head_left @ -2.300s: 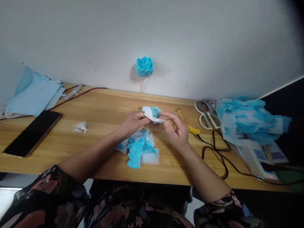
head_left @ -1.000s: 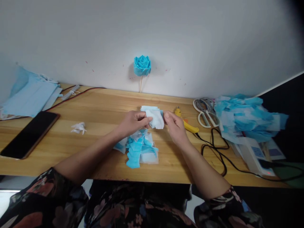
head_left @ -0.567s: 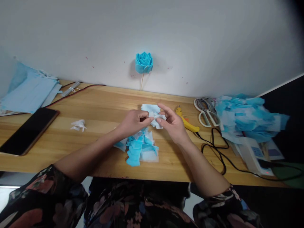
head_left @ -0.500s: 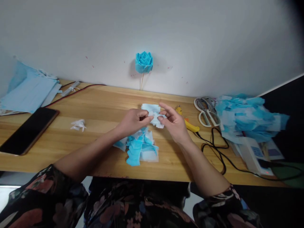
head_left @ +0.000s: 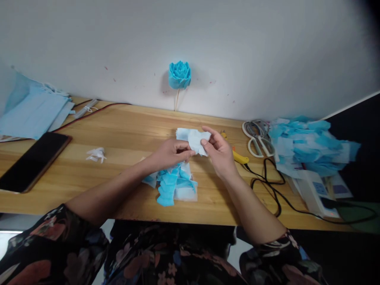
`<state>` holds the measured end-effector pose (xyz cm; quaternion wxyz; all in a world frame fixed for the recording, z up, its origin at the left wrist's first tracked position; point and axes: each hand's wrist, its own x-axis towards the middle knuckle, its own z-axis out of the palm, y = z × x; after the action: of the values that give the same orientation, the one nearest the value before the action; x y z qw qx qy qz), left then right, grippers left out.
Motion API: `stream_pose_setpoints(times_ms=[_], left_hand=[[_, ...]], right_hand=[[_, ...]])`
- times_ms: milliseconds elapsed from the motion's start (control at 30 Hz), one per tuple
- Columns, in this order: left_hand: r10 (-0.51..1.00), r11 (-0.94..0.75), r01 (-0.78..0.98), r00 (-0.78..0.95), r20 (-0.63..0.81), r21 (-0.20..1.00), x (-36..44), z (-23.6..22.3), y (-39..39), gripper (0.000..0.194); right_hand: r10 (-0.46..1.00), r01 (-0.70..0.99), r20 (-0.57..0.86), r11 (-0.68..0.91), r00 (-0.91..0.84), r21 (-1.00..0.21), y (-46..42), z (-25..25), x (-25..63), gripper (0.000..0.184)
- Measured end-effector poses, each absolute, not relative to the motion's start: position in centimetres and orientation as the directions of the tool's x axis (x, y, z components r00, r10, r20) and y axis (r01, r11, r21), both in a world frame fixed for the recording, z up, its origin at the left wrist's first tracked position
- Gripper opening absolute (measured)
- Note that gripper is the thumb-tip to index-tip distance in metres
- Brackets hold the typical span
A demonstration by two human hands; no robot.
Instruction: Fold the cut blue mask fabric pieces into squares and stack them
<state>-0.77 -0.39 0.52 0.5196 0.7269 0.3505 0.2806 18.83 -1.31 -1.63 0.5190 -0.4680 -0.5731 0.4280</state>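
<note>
A small white piece of fabric [head_left: 197, 141] is stretched between my hands above the wooden table. My right hand [head_left: 218, 152] pinches its right side, with the thumb on top. My left hand [head_left: 175, 152] is closed at its lower left corner, thumb and forefinger together. Behind it lies another pale piece with a jagged edge [head_left: 181, 133]. Just below my hands, several blue and white fabric pieces [head_left: 168, 188] lie in a loose heap, partly covered by my left hand. A yellow glue gun [head_left: 240, 158] lies right of my right hand, partly hidden by it.
A blue fabric rose [head_left: 179, 75] on a thin stick leans at the wall. Scissors [head_left: 261, 146], a pile of blue pieces [head_left: 308, 146] and a white power strip [head_left: 317, 194] with black cable are right. Face masks [head_left: 32, 113], a phone [head_left: 32, 162] and white scraps [head_left: 96, 154] are left.
The crumpled white piece between my fingers is now spread flatter. My left hand has shifted slightly down and right; my right thumb has moved up onto the piece.
</note>
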Motion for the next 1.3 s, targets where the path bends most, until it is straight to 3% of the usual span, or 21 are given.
stream_pose_setpoints(times_ms=[500, 700, 800, 900, 1000, 1100, 1200, 1300], left_hand=[[0.828, -0.091, 0.254, 0.556, -0.069, 0.963, -1.2, 1.8, -0.4, 0.027], [0.907, -0.072, 0.219, 0.420, -0.028, 0.973, -1.4, 1.1, 0.2, 0.036], [0.894, 0.029, 0.091, 0.443, -0.067, 0.995, -1.6, 1.1, 0.4, 0.056], [0.860, 0.117, -0.005, 0.500, -0.099, 0.993, -1.6, 1.2, 0.4, 0.068], [0.861, 0.172, -0.085, 0.497, -0.108, 0.981, -1.4, 0.9, 0.5, 0.058], [0.899, 0.156, -0.181, 0.433, -0.063, 0.971, -1.3, 0.4, 0.6, 0.042], [0.922, 0.122, -0.256, 0.386, -0.015, 0.959, -1.3, 0.1, 0.9, 0.040], [0.930, 0.081, -0.270, 0.367, 0.025, 0.959, -1.3, 0.0, 1.0, 0.037]], right_hand=[[0.966, 0.191, 0.258, 0.251, 0.013, -0.949, -1.1, -1.6, 19.6, 0.046], [0.925, 0.270, 0.375, 0.345, 0.064, -0.899, -1.7, -0.7, 19.7, 0.037], [0.863, 0.362, 0.504, 0.455, 0.046, -0.813, -2.2, -0.2, 19.6, 0.027], [0.755, 0.471, 0.652, 0.600, -0.066, -0.647, -2.5, 0.2, 19.5, 0.020], [0.674, 0.499, 0.714, 0.692, -0.188, -0.522, -2.4, 0.3, 19.3, 0.026], [0.639, 0.473, 0.721, 0.739, -0.268, -0.479, -2.2, 0.0, 19.2, 0.033], [0.666, 0.439, 0.702, 0.725, -0.251, -0.531, -2.1, -0.4, 19.3, 0.032], [0.817, 0.344, 0.574, 0.557, -0.059, -0.756, -1.9, -0.7, 19.5, 0.027]])
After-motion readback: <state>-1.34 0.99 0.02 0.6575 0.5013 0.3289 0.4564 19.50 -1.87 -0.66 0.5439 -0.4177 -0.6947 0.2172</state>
